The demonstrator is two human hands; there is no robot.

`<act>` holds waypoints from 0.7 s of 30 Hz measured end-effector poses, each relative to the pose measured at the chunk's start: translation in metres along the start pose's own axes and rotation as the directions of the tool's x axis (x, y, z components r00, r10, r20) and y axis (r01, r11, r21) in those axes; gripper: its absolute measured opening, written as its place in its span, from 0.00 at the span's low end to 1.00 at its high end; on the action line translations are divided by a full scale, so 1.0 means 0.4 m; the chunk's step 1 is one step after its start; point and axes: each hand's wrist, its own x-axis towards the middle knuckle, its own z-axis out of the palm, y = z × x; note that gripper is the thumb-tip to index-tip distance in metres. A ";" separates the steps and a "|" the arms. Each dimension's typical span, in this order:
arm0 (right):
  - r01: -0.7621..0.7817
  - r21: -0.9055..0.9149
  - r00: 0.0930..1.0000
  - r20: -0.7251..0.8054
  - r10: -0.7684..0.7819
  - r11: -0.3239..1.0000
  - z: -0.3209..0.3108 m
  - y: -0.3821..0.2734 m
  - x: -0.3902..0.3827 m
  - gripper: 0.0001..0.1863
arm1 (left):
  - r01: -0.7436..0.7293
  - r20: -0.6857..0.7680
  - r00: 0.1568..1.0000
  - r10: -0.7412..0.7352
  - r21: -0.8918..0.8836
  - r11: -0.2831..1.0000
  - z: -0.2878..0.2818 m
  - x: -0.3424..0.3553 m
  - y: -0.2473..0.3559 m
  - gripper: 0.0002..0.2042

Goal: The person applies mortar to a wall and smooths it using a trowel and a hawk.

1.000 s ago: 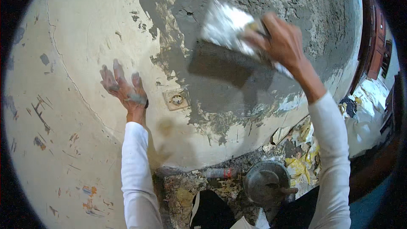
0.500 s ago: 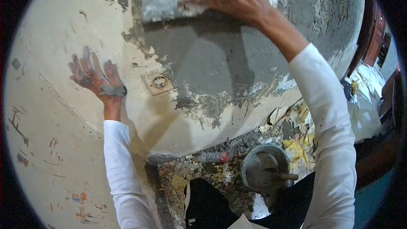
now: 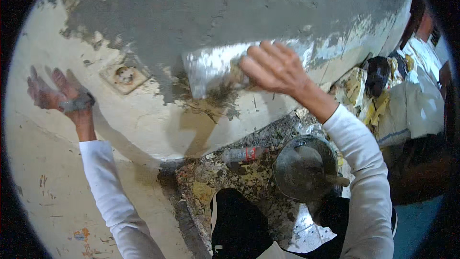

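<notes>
My right hand (image 3: 278,69) is closed around the grip of a flat rectangular plastering trowel (image 3: 203,69). Its metal blade lies at the lower edge of the wet grey plaster (image 3: 158,14) on the wall; whether the whole blade touches is hard to tell. My left hand (image 3: 62,93) is spread against the pale wall at the left, smeared with grey plaster and holding nothing. Between the hands, a square wall socket box (image 3: 124,76) with a round opening sits just below the plaster's ragged border.
Below the wall stands a dark bucket (image 3: 283,182) with a wooden-handled tool (image 3: 338,181) in it. A clear plastic bottle (image 3: 239,154) lies beside it on the debris-covered floor. White sacks (image 3: 412,110) and yellow scraps are heaped at the right. My knees are close to the bucket.
The trowel in my right hand has come down the wall to the plaster's lower edge. My view has shifted, so the socket box and my left hand appear farther left.
</notes>
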 end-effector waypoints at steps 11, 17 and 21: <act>-0.904 0.238 0.358 -0.034 0.933 0.355 -0.136 0.057 -0.390 0.25 | -0.066 -0.001 0.998 0.067 0.082 0.994 0.019 -0.011 -0.046 0.27; -0.986 0.169 -0.032 -0.284 0.958 0.017 -0.157 0.471 -0.544 0.37 | -0.123 0.049 0.991 0.122 0.033 0.992 0.024 -0.017 -0.081 0.27; -0.982 0.187 -0.061 -0.267 0.962 -0.010 -0.114 0.529 -0.541 0.40 | -0.106 0.028 0.994 0.105 0.052 0.993 0.027 -0.023 -0.217 0.26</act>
